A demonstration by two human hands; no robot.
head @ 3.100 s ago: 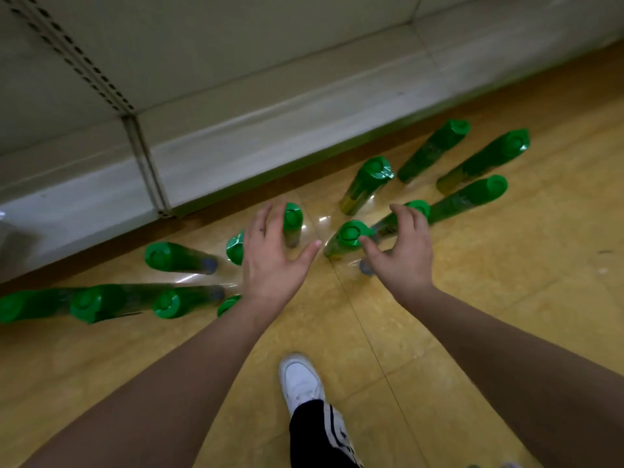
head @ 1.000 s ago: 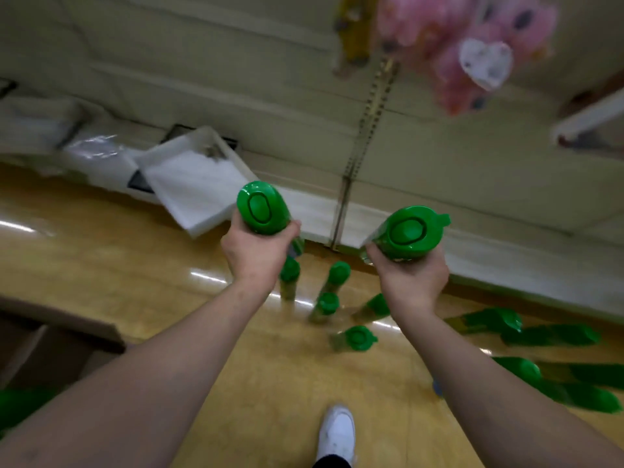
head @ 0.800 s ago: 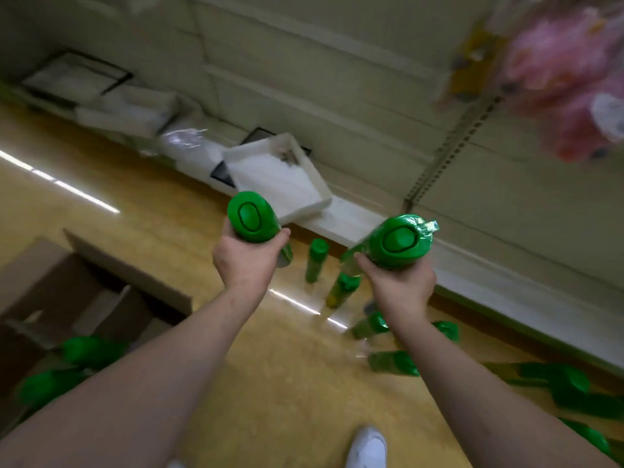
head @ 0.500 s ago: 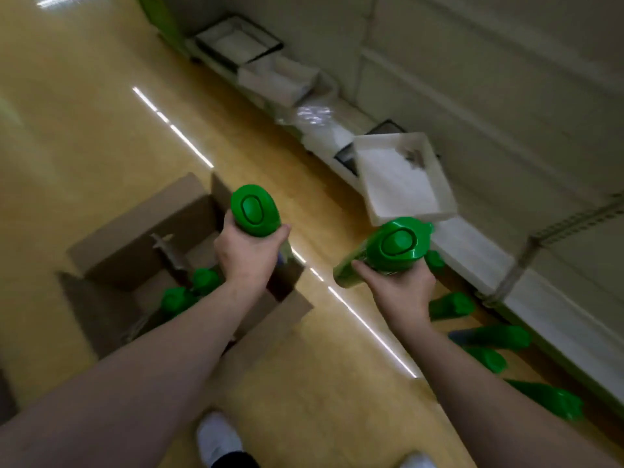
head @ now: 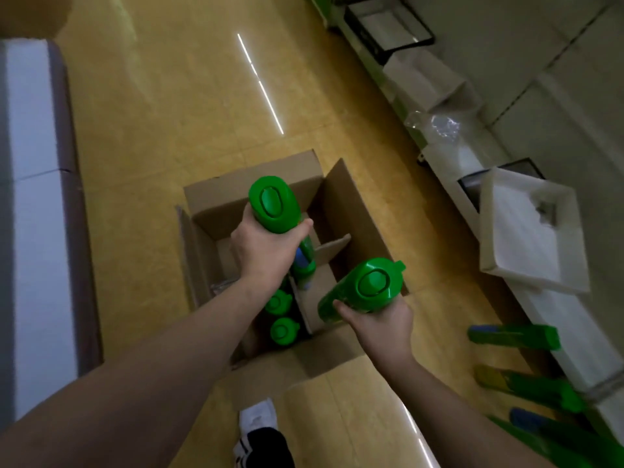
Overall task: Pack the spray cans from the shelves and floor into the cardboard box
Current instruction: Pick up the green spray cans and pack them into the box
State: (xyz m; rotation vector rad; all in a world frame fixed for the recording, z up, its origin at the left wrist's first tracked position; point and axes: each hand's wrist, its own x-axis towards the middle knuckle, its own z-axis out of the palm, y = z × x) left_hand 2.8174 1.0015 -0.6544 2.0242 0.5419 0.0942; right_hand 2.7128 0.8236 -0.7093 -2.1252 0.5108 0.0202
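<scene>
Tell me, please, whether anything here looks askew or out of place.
The white shallow tray on the low white shelf sits tilted, overhanging its edge. Green spray cans lie on their sides on the yellow floor beside it.

1. The left-hand spray can (head: 274, 210) has a bright green cap, with a blue patch on the green body below.
2. The right-hand spray can (head: 368, 287) is green on cap and body.
3. The packed cans (head: 282, 329) show green caps.
4. The cardboard box (head: 351, 201) is plain brown.
5. The floor cans (head: 513, 336) are green, with blue and yellow ends.
6. The floor (head: 169, 113) is glossy ochre yellow with a white light streak.
7. The tray (head: 485, 228) and the shoe (head: 258, 415) are white.
</scene>
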